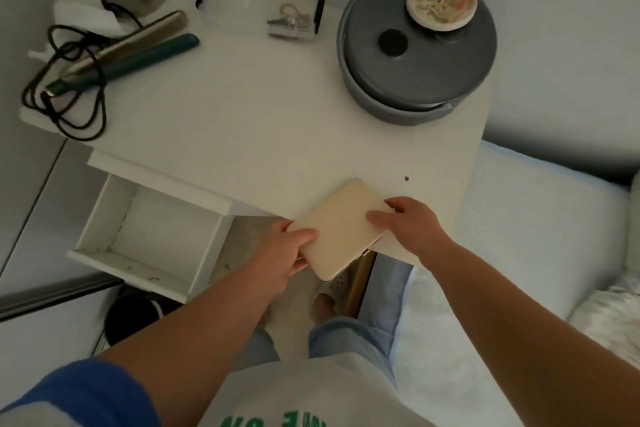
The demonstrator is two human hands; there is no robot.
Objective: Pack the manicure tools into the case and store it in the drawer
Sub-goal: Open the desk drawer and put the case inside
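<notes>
A cream rectangular case lies closed, half over the near edge of the white nightstand top. My left hand grips its near-left end, thumb on the lid and fingers underneath. At the far-right end my right hand holds it, fingers curled over the edge. The white drawer stands pulled out at the left, below the tabletop, and its inside looks bare. No loose manicure tools are visible.
A grey round container with a patterned round disc on its lid stands at the back right. A hair straightener with a black cord lies back left. A small clear box sits at the back. A bed borders the right.
</notes>
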